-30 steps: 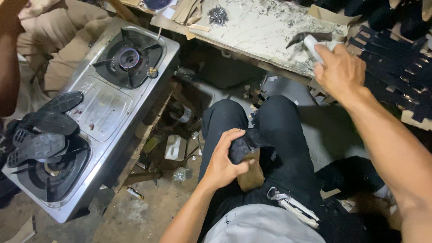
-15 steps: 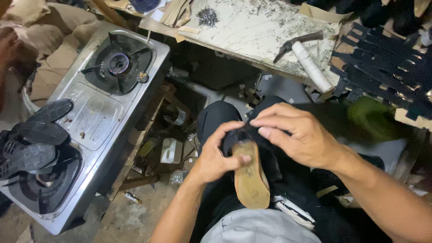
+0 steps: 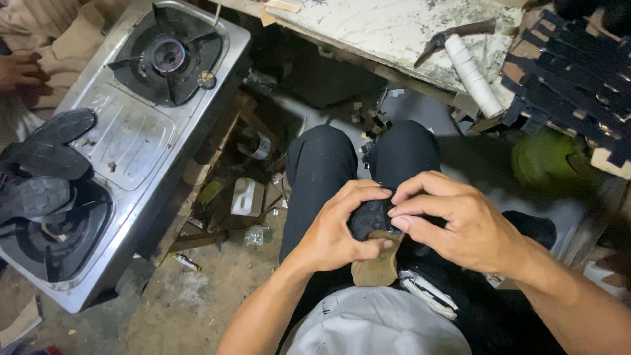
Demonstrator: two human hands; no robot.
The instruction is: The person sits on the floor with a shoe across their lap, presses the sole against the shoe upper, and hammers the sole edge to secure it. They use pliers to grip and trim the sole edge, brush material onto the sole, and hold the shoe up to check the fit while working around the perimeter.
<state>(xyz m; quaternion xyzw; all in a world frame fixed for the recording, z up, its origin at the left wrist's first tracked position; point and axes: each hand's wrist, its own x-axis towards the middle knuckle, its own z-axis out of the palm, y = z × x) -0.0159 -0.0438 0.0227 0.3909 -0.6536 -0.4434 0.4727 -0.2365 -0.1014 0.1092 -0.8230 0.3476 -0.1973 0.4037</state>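
Observation:
A small shoe with a tan sole and black upper rests on my lap, sole toward me. My left hand grips its left side, thumb across the sole. Fingertips of my right hand press on the black upper from the right. Both hands are closed around the shoe above my black trousers.
A steel two-burner gas stove stands at left with black soles lying on its near burner. Ahead, a marble-topped bench carries a hammer and a white roll. Stacked black straps sit at right. Another person's hand shows far left.
My right hand came back from the white roll on the bench and joined the left on the shoe. The shoe has turned so less of its tan sole shows.

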